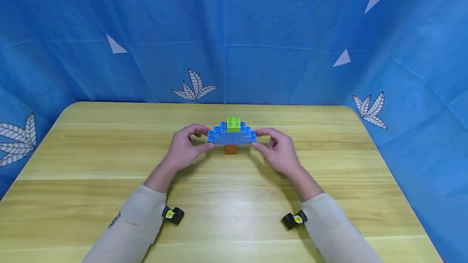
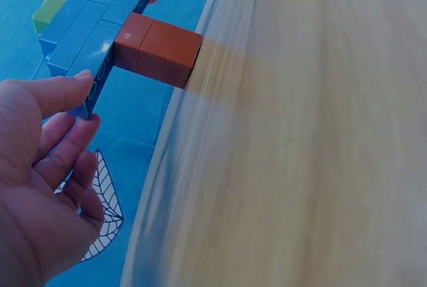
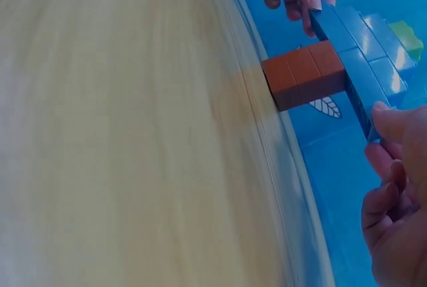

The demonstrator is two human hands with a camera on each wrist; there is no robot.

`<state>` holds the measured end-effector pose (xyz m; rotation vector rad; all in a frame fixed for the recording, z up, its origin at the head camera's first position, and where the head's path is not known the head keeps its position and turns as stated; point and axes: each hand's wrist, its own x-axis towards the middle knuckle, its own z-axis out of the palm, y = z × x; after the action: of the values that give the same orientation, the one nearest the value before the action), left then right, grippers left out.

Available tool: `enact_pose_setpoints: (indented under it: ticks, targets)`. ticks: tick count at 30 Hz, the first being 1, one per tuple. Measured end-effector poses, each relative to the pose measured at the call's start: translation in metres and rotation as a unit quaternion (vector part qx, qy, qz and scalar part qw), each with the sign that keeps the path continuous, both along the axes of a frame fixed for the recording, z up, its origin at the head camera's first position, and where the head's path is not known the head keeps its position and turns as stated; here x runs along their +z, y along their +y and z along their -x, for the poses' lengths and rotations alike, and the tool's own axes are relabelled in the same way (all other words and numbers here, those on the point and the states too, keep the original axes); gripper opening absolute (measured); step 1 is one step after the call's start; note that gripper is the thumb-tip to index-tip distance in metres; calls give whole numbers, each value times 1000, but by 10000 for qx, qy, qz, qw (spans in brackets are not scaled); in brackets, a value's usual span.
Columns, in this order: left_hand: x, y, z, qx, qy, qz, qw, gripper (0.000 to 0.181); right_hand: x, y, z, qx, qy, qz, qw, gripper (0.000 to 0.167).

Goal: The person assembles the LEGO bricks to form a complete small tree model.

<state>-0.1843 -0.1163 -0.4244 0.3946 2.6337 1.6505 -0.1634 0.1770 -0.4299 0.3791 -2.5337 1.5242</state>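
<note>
A tree-shaped build of toy building bricks stands upright in the middle of the table. Its stepped blue bricks widen downward from a lime-green brick on top. Under their middle is a trunk of stacked reddish-brown bricks, whose foot appears to meet the tabletop. My left hand pinches the left end of the lowest blue row between thumb and fingers. At the opposite end, my right hand pinches the same row likewise. Both wrist views show the thumbs on the near face of the blue bricks.
The light wood table has rounded far corners. Behind it and to the sides hangs a blue cloth printed with white leaves and triangles. A small black camera sits at each wrist, the left camera and the right camera.
</note>
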Motion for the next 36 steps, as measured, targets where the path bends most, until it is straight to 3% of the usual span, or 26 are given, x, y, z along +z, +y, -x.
enact_pose_setpoints:
  ticks: [7,19,26,31,36]
  targets:
    - [-3,3,1,191,-61,-108,9997,34,-1,-7,3,-302,-246,516,9979,31]
    - [-9,11,7,636,-267,-183,9975,39,-7,-19,14,-836,-327,613,9941,24]
    - [-12,18,13,860,-705,-64,9938,38,-7,-26,18,-1101,-703,641,9894,23]
    - [-11,22,15,987,-1125,219,9885,35,-9,-29,23,-1232,-1011,512,9859,20]
    - [-7,25,14,1003,-1293,415,9856,33,-13,-30,26,-1381,-1302,257,9815,22]
